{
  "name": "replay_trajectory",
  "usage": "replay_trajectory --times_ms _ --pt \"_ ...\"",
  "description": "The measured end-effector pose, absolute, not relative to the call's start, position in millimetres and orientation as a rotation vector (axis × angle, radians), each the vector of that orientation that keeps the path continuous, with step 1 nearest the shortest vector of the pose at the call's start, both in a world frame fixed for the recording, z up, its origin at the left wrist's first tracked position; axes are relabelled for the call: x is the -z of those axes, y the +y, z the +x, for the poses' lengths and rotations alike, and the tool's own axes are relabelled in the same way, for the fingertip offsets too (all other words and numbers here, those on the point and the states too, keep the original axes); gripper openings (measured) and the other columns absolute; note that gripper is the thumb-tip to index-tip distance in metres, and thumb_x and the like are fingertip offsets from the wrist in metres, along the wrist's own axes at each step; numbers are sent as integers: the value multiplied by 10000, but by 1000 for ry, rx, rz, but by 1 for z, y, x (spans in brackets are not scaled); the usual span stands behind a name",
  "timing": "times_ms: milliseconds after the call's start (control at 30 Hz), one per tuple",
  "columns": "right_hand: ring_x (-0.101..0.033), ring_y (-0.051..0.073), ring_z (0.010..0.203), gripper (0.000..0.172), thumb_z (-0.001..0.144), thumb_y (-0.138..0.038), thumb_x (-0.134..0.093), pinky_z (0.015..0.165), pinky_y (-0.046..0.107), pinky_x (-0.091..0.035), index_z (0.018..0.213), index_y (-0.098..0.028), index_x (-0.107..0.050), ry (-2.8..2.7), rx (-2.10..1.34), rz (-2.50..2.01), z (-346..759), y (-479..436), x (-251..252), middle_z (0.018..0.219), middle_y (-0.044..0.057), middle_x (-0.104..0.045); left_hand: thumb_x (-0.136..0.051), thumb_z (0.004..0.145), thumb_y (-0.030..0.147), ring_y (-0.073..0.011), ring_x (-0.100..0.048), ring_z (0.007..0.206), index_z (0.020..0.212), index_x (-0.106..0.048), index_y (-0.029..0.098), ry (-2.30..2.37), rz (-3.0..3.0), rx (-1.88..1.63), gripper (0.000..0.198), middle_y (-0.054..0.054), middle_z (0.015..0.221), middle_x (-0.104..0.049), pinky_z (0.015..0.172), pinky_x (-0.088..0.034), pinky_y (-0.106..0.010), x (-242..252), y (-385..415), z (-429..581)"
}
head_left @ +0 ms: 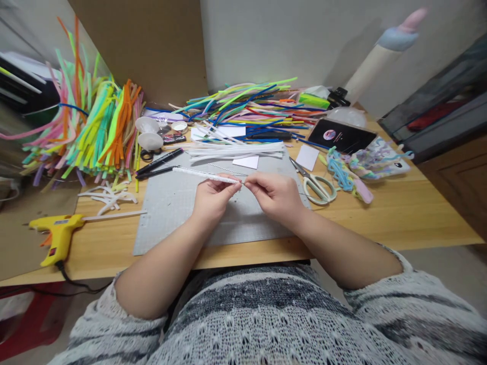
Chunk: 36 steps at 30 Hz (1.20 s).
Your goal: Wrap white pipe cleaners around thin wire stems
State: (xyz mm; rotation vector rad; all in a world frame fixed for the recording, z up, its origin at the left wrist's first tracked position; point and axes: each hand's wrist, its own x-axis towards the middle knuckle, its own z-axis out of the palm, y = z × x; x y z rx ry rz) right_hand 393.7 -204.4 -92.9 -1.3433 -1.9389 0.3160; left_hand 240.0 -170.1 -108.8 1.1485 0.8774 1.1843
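My left hand [213, 195] pinches the near end of a white pipe cleaner [201, 174] that runs up and to the left over the grey cutting mat [171, 213]. My right hand [274, 195] is closed in a pinch right beside it, fingertips almost touching the left hand's, apparently on the same pipe cleaner's tip. A bundle of white pipe cleaners [236, 150] lies just beyond the hands at the mat's far edge.
A yellow glue gun [57, 230] lies at the front left. Scissors [317, 185] rest right of the mat. Coloured pipe cleaners are heaped at the left [95, 126] and along the back [251, 104]. A black phone [341, 137] and white paper cards [307, 157] lie at the right.
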Motion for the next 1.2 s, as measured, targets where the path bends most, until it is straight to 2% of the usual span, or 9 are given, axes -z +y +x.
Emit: replay_trajectory --times_ms 133,333,533,767,967,1200 --pt "-608 130 714 168 865 -240 -496 629 233 -393 835 -196 -655 -1905 -353 -1309 393 -207 90 768 8 -685 -744 635 218 -96 -544 625 682 -677 168 831 1198 -1248 96 -5 701 -643 620 -438 -232 109 -173 239" --pt "-608 124 702 164 854 -213 -501 627 232 -395 819 -197 -660 -1916 -297 -1278 393 -208 89 767 5 -686 -692 707 217 -97 -521 599 644 -652 164 721 1224 -1181 92 10 587 -573 603 -416 -235 112 -168 235" --pt "-601 131 697 148 844 -226 -517 635 238 -397 814 -202 -660 -1872 -328 -1310 395 -207 87 748 4 -678 -767 604 235 -114 -555 646 726 -648 168 773 1229 -1120 183 -2 686 -626 633 -435 -243 107 -168 235" --pt "-577 131 664 149 840 -242 -520 624 244 -395 807 -190 -656 -1849 -437 -1297 395 -208 85 708 7 -658 -711 678 256 -139 -540 752 741 -666 195 851 1509 -1242 99 -23 769 -616 730 -426 -266 106 -170 234" --pt "-579 129 662 156 842 -244 -517 623 240 -396 797 -191 -657 -1850 -440 -1302 394 -208 86 699 6 -657 -727 659 267 -105 -520 612 699 -655 171 1001 1397 -1208 126 3 656 -602 591 -408 -230 111 -169 235" --pt "-613 140 719 163 844 -243 -518 652 247 -411 833 -194 -673 -1860 -404 -1334 392 -208 91 778 16 -695 -754 611 263 -132 -590 645 700 -719 178 944 1203 -1142 128 -19 677 -681 642 -466 -260 105 -174 239"
